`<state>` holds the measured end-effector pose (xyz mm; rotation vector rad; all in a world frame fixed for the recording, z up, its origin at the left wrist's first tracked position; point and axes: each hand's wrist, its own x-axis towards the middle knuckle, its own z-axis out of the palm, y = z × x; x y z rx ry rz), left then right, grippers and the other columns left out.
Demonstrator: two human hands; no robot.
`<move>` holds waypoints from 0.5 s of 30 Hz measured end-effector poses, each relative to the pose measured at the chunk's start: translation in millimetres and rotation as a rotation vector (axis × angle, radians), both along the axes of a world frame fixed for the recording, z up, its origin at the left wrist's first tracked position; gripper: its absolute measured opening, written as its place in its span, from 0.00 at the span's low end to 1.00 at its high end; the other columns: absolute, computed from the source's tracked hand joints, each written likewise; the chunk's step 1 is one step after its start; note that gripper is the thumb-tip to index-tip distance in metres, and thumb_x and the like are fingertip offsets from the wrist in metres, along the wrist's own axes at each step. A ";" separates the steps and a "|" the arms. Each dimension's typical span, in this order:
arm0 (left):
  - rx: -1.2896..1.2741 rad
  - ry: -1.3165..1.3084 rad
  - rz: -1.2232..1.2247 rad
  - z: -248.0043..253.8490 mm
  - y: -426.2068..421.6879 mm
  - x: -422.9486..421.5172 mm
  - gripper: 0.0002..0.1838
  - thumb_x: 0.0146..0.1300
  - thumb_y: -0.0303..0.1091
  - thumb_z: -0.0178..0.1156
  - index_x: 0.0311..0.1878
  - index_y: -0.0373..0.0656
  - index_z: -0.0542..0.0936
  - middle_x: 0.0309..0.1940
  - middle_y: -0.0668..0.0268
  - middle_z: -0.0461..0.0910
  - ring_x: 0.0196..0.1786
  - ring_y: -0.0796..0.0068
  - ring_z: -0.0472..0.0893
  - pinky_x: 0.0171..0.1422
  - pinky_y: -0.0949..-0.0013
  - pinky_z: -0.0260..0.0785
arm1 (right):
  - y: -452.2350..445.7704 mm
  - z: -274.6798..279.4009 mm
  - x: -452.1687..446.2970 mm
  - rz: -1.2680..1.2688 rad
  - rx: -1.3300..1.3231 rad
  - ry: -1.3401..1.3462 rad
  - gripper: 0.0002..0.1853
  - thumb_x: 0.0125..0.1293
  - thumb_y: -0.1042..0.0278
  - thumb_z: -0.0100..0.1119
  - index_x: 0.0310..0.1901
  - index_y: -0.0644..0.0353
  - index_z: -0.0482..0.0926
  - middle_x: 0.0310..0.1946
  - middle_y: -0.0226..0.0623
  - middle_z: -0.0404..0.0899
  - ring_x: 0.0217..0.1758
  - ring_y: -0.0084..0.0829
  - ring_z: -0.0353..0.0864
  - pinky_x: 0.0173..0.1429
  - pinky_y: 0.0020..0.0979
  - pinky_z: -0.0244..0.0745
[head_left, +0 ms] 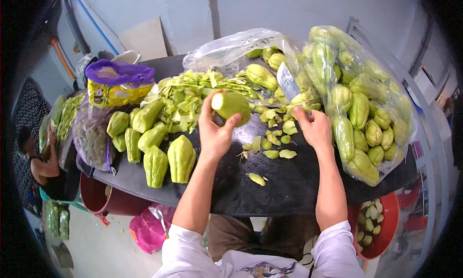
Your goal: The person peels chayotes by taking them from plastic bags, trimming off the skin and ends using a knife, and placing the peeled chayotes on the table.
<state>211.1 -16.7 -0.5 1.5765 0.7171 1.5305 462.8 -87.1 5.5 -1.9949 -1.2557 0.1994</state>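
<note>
My left hand (216, 133) is wrapped round a green chayote (234, 109), whose pale cut end faces left above the table. In my right hand (314, 127) is a broad-bladed knife (288, 81), its blade pointing up and away; its handle is mostly hidden. Chayote trimmings (272, 136) lie scattered on the dark table between my hands. Left of my left hand stand several chayotes with cut ends (181, 160). Behind them spreads a heap of pale green cut pieces (185, 92). Beyond the knife, more chayotes (261, 77) lie by an open clear plastic bag (231, 49).
A full clear bag of chayotes (359, 104) stands on the right. At the left are a purple-and-yellow bag (119, 91) and a mesh sack (91, 133). Red tubs (391, 225) sit below the table (231, 196). Another person (46, 167) is at far left.
</note>
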 end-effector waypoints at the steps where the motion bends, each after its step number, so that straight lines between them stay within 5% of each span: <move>1: 0.124 0.128 0.131 10.9 3.2 -7.9 0.34 0.52 0.17 0.69 0.64 0.44 0.71 0.59 0.61 0.76 0.63 0.65 0.76 0.70 0.62 0.67 | 2.6 -4.6 5.5 -0.020 -0.014 -0.017 0.34 0.61 0.31 0.61 0.31 0.65 0.86 0.27 0.52 0.84 0.35 0.52 0.86 0.43 0.47 0.78; 4: 0.217 0.310 0.273 39.7 2.7 -37.0 0.34 0.53 0.18 0.69 0.64 0.46 0.72 0.60 0.56 0.77 0.61 0.61 0.78 0.65 0.60 0.73 | 1.9 -0.5 6.1 -0.029 -0.064 -0.017 0.38 0.66 0.30 0.53 0.31 0.66 0.86 0.28 0.58 0.83 0.38 0.58 0.84 0.46 0.52 0.76; 6: 0.159 0.508 0.369 56.5 8.5 -65.6 0.35 0.51 0.16 0.69 0.64 0.46 0.73 0.60 0.62 0.77 0.63 0.65 0.76 0.68 0.61 0.70 | 7.6 -10.1 13.0 -0.057 -0.060 -0.063 0.38 0.70 0.32 0.48 0.31 0.68 0.85 0.30 0.62 0.82 0.41 0.62 0.82 0.49 0.55 0.74; 8: 0.410 0.794 0.532 66.7 19.4 -94.2 0.35 0.51 0.15 0.68 0.64 0.47 0.74 0.61 0.60 0.77 0.63 0.58 0.75 0.69 0.59 0.69 | 5.5 -5.7 11.2 -0.023 -0.086 -0.046 0.39 0.73 0.33 0.42 0.31 0.69 0.85 0.31 0.65 0.81 0.43 0.65 0.81 0.52 0.57 0.73; 15: 0.605 1.434 0.441 42.8 54.6 -148.9 0.35 0.45 0.13 0.61 0.61 0.48 0.77 0.64 0.63 0.74 0.67 0.51 0.68 0.72 0.56 0.66 | 11.4 -21.8 19.5 -0.058 -0.259 0.023 0.46 0.73 0.27 0.34 0.33 0.73 0.83 0.41 0.69 0.81 0.50 0.65 0.80 0.57 0.56 0.73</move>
